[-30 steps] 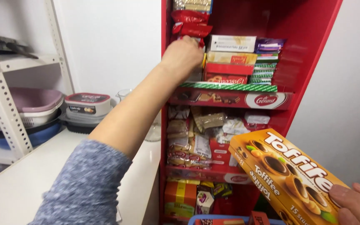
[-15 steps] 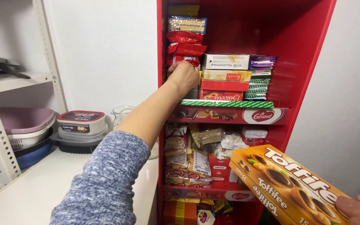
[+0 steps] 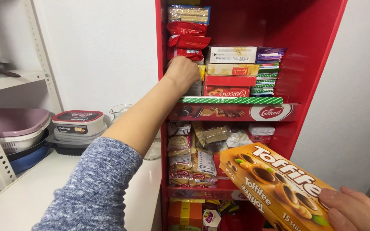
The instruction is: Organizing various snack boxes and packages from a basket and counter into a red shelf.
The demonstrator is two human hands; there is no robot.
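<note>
My left hand (image 3: 181, 72) reaches up into a tall red shelf unit (image 3: 309, 64). Its fingers are curled on the packets at the left of the upper shelf, just under a stack of red wrapped packets (image 3: 187, 40); which packet it grips is hidden by the hand. My right hand (image 3: 351, 210) sits at the bottom right and holds an orange flat box of chocolates (image 3: 273, 186), tilted, in front of the lower shelves. Beside my left hand stand stacked flat boxes (image 3: 231, 72) and a pile of thin green and purple bars (image 3: 267, 72).
A green flat box (image 3: 232, 100) lies along the shelf front. Bagged sweets (image 3: 193, 158) fill the middle shelf. Left of the unit, a white counter (image 3: 18, 201) carries a lidded plastic tub (image 3: 78, 124), a glass jug (image 3: 123, 112) and stacked bowls (image 3: 16, 128) on a white metal rack.
My left hand has dropped from the red packets high on the shelf to the packets below them. The orange box has shifted slightly lower and to the right in view.
</note>
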